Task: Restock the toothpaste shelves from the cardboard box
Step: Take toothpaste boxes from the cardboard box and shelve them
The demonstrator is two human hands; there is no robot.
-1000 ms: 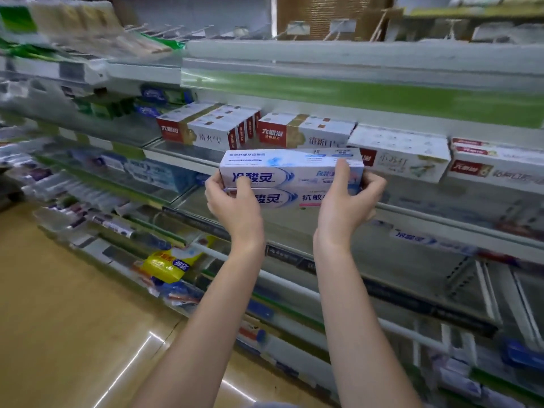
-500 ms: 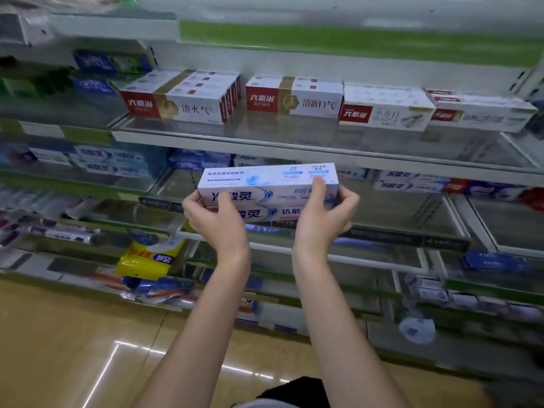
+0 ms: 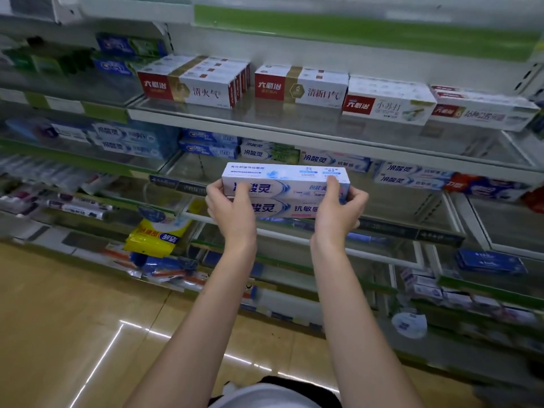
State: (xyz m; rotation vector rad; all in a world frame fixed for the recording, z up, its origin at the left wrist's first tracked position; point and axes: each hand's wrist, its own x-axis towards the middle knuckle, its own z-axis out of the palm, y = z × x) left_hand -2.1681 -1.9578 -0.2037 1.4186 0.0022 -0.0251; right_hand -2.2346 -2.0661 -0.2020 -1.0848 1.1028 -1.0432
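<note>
Two stacked white-and-blue toothpaste boxes (image 3: 290,191) are held in the air in front of the middle glass shelf (image 3: 406,210). My left hand (image 3: 231,212) grips the stack's left end, and my right hand (image 3: 337,214) grips its right end with the thumb over the top box's face. Similar blue-and-white boxes (image 3: 409,176) lie at the back of that shelf. The cardboard box is out of view.
The upper shelf (image 3: 265,119) carries red-and-white toothpaste boxes (image 3: 300,85). A yellow packet (image 3: 156,237) and toothbrush packs (image 3: 76,207) hang at lower left. More blue boxes (image 3: 490,262) lie on the lower right shelf. Tan floor (image 3: 73,334) spreads below.
The two boxes and both hands have come down from the upper shelf's level to the middle shelf, and the view has tilted downward.
</note>
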